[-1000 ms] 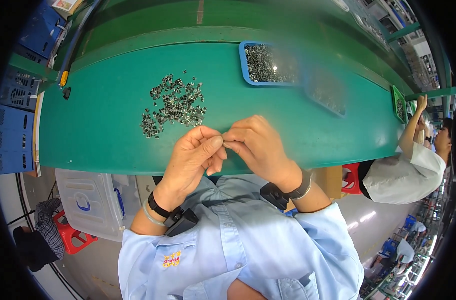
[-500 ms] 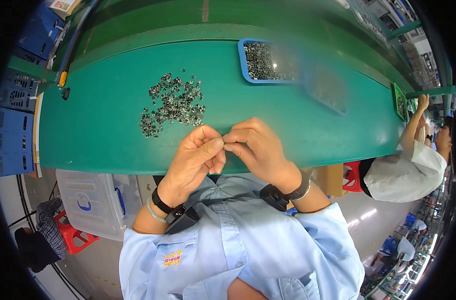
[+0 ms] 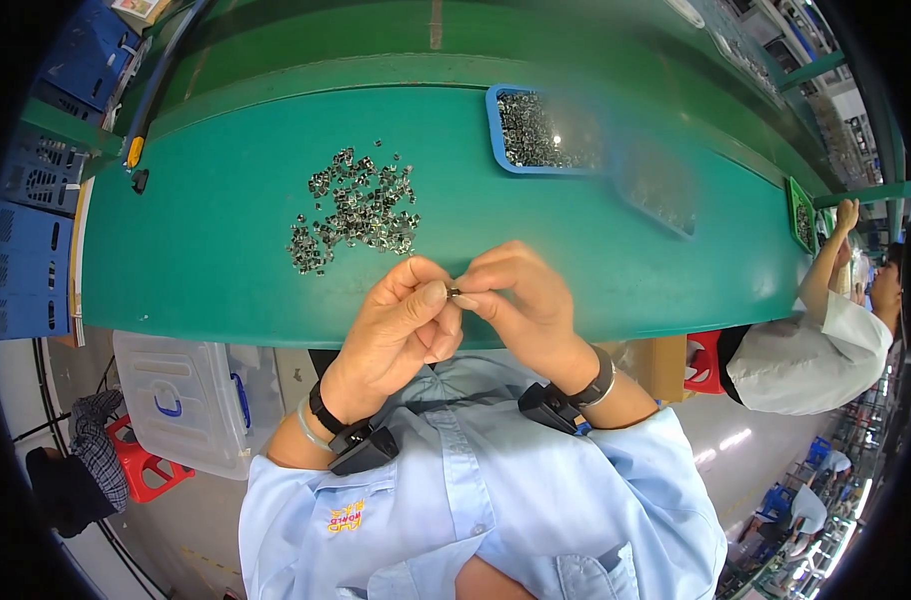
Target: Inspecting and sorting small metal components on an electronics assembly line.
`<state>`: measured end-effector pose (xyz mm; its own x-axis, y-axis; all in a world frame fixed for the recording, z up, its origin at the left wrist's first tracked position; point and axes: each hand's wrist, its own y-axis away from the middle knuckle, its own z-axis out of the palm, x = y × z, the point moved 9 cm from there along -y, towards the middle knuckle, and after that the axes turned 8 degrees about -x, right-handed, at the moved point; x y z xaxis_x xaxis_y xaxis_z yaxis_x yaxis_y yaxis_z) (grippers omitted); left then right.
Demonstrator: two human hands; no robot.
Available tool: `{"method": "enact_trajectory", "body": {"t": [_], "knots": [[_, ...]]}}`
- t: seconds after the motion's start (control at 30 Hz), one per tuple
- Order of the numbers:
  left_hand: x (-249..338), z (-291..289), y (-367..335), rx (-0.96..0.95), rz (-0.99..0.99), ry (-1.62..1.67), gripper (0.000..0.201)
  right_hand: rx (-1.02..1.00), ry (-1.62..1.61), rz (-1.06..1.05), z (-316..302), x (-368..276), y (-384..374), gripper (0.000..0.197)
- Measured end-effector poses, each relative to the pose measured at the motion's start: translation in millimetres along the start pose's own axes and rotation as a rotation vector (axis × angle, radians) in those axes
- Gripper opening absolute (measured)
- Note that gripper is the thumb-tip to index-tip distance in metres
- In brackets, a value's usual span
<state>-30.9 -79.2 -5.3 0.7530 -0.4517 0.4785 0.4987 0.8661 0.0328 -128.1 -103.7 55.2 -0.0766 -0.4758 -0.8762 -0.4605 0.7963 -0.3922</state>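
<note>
My left hand (image 3: 401, 325) and my right hand (image 3: 521, 300) meet fingertip to fingertip over the near edge of the green table (image 3: 196, 250). Between their thumbs and forefingers they pinch one small dark metal part (image 3: 454, 293), mostly hidden by the fingers. A loose pile of several similar small metal parts (image 3: 356, 210) lies on the table just beyond my left hand. Farther back stands a blue tray (image 3: 546, 130) filled with more of these parts.
A clear plastic tray (image 3: 661, 185) lies right of the blue tray. A person in white (image 3: 826, 340) works at the table's right end beside a green tray (image 3: 801, 215). A clear bin (image 3: 191, 400) and red stool (image 3: 141, 465) stand below left; blue crates (image 3: 26, 250) at far left.
</note>
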Motion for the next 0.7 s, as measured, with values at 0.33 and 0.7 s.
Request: {"method": "enact_trajectory", "body": {"t": [0.33,0.7], "knots": [[3,2,1,-0.027,-0.026,-0.058,0.014,-0.048,0.124,-0.102,1,-13,-5,0.014],[8,-8,1,0.083,-0.042,-0.251,0.017,-0.064,0.209,-0.067,3,-5,-2,0.015]]}}
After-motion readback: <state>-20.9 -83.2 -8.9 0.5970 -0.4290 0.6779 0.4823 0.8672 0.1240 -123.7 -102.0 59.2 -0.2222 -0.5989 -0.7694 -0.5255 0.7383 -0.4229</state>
